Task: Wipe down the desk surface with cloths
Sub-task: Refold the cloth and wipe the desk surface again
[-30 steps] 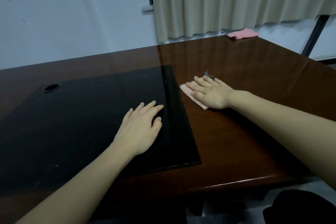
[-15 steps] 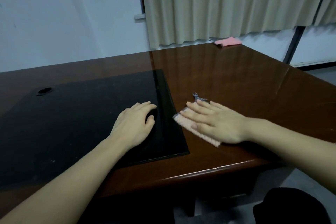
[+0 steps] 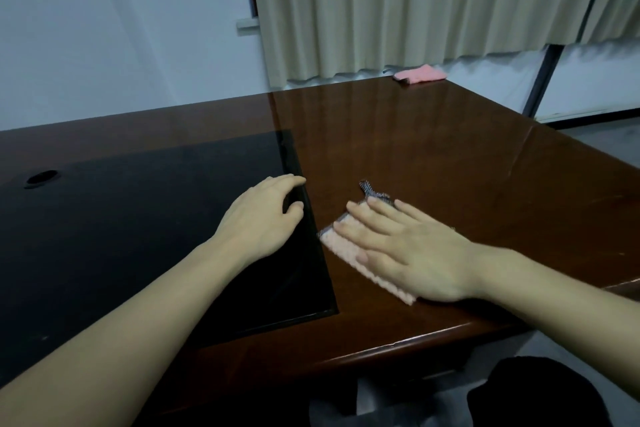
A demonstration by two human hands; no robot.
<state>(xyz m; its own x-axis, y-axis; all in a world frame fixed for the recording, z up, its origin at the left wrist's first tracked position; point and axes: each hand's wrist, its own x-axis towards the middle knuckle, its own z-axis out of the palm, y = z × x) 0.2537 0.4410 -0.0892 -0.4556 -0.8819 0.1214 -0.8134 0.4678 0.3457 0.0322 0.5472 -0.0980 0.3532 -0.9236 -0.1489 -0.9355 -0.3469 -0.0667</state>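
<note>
My right hand [image 3: 401, 248] lies flat with straight fingers on a pale pink cloth [image 3: 341, 246], pressing it onto the glossy brown desk [image 3: 450, 163] just right of the black inset panel [image 3: 138, 218]. A dark patterned tag [image 3: 372, 192] of the cloth sticks out past my fingertips. My left hand [image 3: 263, 218] rests palm down on the black panel near its right edge, fingers relaxed, holding nothing. Most of the cloth is hidden under my right palm.
A second pink cloth [image 3: 420, 74] lies at the desk's far right corner below the beige curtain [image 3: 415, 3]. A round cable hole [image 3: 41, 177] sits at the panel's far left. The desk's front edge [image 3: 398, 345] runs close below my right wrist.
My right hand has dragged the cloth toward me along the panel's right edge, closer to the desk's front. My left hand has stayed on the black panel.
</note>
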